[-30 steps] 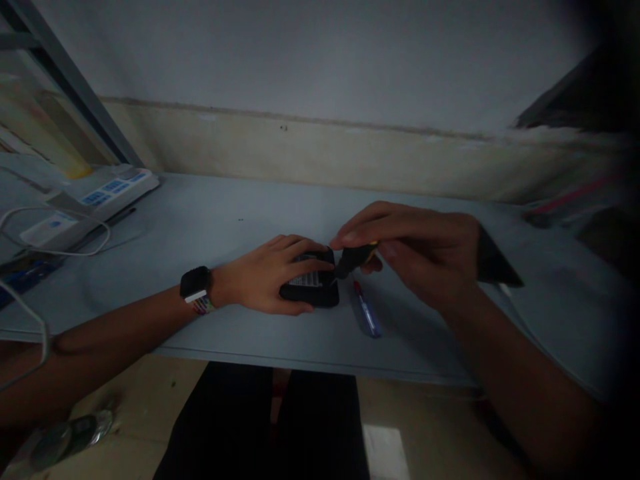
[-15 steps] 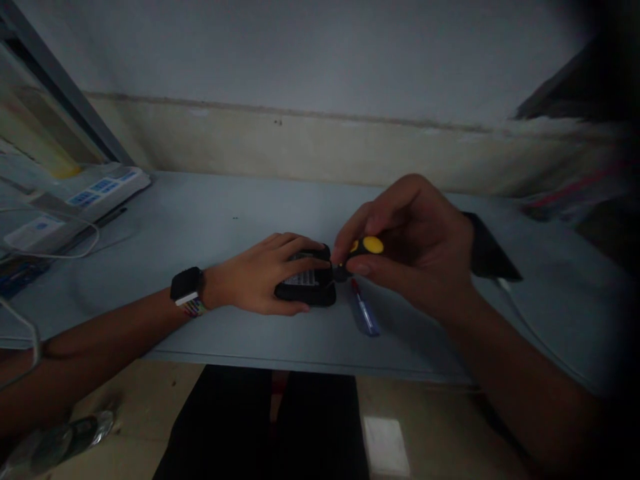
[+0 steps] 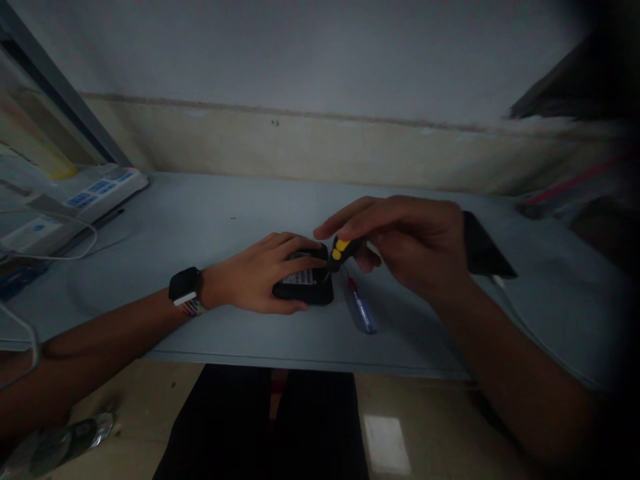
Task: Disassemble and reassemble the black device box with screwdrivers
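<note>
My left hand [image 3: 265, 273] lies over a black box-shaped device [image 3: 304, 293] with a printed label on its upper face. Its thumb is along the near side and its fingers reach over the top and far side, gripping the device on the table. In my right hand [image 3: 405, 240] is a screwdriver [image 3: 343, 251] with a black and yellow handle, held tilted between thumb and fingers. Its tip points down at the device's right end; whether it touches is hard to tell. Just right of the device lies a second screwdriver [image 3: 363, 310] with a clear blue handle and red collar.
A white power strip [image 3: 95, 200] with cables stands at the left back. A dark phone-like slab [image 3: 487, 250] with a white cable lies beyond my right wrist. The wall [image 3: 300, 147] borders the table's back. A plastic bottle [image 3: 75, 440] lies on the floor at lower left.
My right hand has turned over, knuckles now upward, and the screwdriver's handle has swung so its shaft points down-left at the device. My left hand and the device stay in place.
</note>
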{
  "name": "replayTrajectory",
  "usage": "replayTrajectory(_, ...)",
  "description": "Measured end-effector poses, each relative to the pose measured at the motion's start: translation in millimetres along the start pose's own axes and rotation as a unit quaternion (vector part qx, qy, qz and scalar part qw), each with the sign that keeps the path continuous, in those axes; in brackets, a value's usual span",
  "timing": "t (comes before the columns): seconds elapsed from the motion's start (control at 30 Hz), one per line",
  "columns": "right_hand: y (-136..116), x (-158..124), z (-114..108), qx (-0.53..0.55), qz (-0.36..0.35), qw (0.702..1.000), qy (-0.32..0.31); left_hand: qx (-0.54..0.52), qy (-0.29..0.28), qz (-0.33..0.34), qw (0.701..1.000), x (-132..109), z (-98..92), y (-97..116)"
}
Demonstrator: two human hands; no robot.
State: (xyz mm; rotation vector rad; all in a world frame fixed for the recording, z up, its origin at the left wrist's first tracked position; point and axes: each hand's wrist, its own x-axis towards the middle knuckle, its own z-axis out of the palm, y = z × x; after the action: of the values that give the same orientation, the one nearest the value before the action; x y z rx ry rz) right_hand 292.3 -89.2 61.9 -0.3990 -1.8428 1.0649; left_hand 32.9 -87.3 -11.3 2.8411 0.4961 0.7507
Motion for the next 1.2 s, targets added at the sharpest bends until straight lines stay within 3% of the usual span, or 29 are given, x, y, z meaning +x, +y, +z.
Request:
replayTrajectory(0.2, -1.7, -0.3, 6.0, 0.032, -0.035, 0.999, 0.005, -0.007, 0.006, -0.002, 1.0, 0.5, 0.4, 1.3)
replayTrajectory(0.43, -3.2, -2.0, 15.3, 0.044, 0.0, 0.999, 0.026, 0.003, -0.001, 0.005, 1.0, 0.0, 0.6, 0.0)
replayTrajectory(0.73, -2.3, -4.1, 3.4, -0.006, 0.025, 1.0, 0.002, 0.008, 0.004, 0.003, 1.0, -0.4, 0.4, 0.7)
replayTrajectory(1.2, -3.9, -3.0, 18.0, 0.028, 0.008, 0.999, 0.04, -0.01, 0.008, 0.005, 1.0, 0.1, 1.2, -0.3)
